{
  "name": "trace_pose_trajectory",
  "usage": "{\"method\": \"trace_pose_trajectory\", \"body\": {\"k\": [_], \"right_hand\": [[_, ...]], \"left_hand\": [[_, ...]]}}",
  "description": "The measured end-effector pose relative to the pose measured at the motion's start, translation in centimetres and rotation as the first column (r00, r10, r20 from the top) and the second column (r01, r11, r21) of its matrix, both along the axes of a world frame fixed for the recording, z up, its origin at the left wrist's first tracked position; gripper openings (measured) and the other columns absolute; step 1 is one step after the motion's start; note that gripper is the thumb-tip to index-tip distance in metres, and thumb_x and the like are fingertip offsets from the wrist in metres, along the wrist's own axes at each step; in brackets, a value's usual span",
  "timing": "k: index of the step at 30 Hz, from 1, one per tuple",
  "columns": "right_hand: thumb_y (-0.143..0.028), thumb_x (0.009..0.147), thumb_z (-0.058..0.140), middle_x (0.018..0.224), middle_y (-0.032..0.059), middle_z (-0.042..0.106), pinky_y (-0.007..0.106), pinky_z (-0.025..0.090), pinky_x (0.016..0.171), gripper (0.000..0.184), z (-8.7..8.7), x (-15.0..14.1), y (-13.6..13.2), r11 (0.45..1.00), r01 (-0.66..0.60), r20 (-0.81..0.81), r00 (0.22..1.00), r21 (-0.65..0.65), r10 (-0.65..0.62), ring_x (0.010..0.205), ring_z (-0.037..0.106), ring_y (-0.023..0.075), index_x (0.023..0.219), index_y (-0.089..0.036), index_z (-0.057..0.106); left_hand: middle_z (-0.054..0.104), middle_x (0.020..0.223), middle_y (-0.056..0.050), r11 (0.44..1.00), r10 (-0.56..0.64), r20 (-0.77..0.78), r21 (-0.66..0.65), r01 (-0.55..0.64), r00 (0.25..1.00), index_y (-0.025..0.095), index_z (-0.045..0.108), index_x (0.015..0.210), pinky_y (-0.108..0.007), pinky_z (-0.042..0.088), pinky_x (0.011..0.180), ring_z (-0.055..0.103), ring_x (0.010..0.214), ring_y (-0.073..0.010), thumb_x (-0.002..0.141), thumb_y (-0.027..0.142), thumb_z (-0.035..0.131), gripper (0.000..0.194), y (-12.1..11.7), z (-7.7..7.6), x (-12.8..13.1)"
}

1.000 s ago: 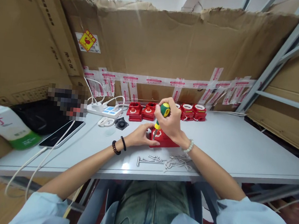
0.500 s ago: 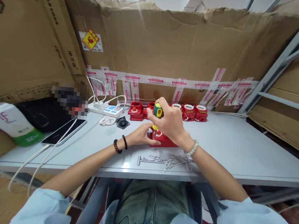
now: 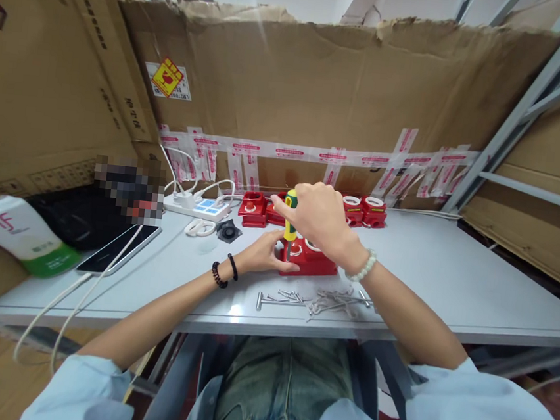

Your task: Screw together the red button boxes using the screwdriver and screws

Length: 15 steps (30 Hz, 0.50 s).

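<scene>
My right hand (image 3: pixel 325 224) is wrapped round the yellow and green handle of a screwdriver (image 3: pixel 289 227). The screwdriver stands upright, its shaft pointing down at the left end of a red housing (image 3: pixel 317 265). That housing lies on the table and has a round raised part and a white ring on top, partly behind my right hand. My left hand (image 3: pixel 263 253) grips the left end of the housing, thumb along its front. The screwdriver's tip is close to my left thumb, and what it touches is too small to make out.
Silver T-shaped rods, screws and thin chains (image 3: pixel 338 303) lie near the table's front edge. More red housings (image 3: pixel 254 209) line the back. To the left are a power strip (image 3: pixel 195 208), a coiled white cable (image 3: pixel 200 227), a black square part (image 3: pixel 229 231), a phone (image 3: pixel 117 250) and a bottle (image 3: pixel 20 231).
My right hand has turned around the screwdriver handle and shifted slightly, showing more of the red housing. The screwdriver is more upright. My left hand stays on the housing.
</scene>
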State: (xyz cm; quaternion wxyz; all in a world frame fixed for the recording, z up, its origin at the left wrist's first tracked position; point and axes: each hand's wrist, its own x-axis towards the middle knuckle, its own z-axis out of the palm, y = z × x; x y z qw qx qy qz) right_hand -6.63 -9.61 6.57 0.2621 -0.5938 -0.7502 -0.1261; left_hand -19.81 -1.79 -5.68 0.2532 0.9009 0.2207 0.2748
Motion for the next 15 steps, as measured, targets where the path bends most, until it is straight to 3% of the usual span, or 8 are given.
{"method": "trace_pose_trajectory", "body": {"k": [3,6,9,12,15], "right_hand": [[-0.043,0.091,0.056,0.069,0.0063,0.060,0.031,0.034,0.066,0.032,0.7,0.8,-0.1,0.993,-0.109,0.031,0.993,-0.040,0.110,0.065,0.051,0.0171,0.076,-0.016,0.059],[-0.034,0.091,0.058,0.066,0.0005,0.057,0.029,0.030,0.063,0.017,1.0,1.3,-0.6,0.965,-0.246,0.038,0.968,-0.087,0.250,0.058,0.044,0.0133,0.090,-0.017,0.059],[-0.031,0.091,0.055,0.063,-0.0018,0.053,0.028,0.025,0.058,0.020,0.6,1.5,-1.1,0.976,-0.214,0.034,0.976,-0.042,0.215,0.054,0.038,0.0126,0.105,-0.017,0.056],[-0.029,0.090,0.054,0.062,-0.0025,0.052,0.027,0.023,0.056,0.019,0.1,1.3,-1.3,0.976,-0.218,0.001,0.976,-0.032,0.218,0.053,0.035,0.0119,0.105,-0.017,0.055],[-0.028,0.090,0.052,0.062,-0.0032,0.050,0.027,0.023,0.055,0.017,-0.1,1.3,-0.8,0.974,-0.226,-0.068,0.972,-0.014,0.225,0.052,0.034,0.0114,0.103,-0.017,0.054]], "left_hand": [[0.070,0.088,-0.006,1.000,-0.002,-0.018,-0.008,0.002,1.000,0.013,0.063,0.108,-0.031,0.049,0.068,0.061,0.074,-0.0202,0.069,0.047,0.079,0.054,0.0,0.1,0.0],[0.069,0.086,-0.005,1.000,-0.011,-0.029,0.003,0.011,1.000,0.014,0.063,0.105,-0.032,0.050,0.071,0.061,0.074,-0.0205,0.070,0.047,0.078,0.051,0.2,0.0,-0.1],[0.069,0.093,-0.008,0.999,-0.012,-0.034,0.033,0.013,0.999,0.014,0.062,0.111,-0.038,0.051,0.079,0.063,0.086,-0.0253,0.071,0.048,0.077,0.054,0.3,-0.1,-0.2],[0.064,0.121,-0.014,0.993,-0.047,0.037,0.112,0.043,0.998,0.016,0.060,0.120,-0.046,0.047,0.096,0.057,0.112,-0.0324,0.071,0.048,0.079,0.062,-0.4,0.4,-0.5],[0.062,0.129,-0.013,0.991,-0.049,0.163,0.133,0.028,0.985,0.019,0.062,0.120,-0.043,0.044,0.101,0.056,0.119,-0.0296,0.080,0.044,0.072,0.048,-1.7,1.5,-0.8]]}}
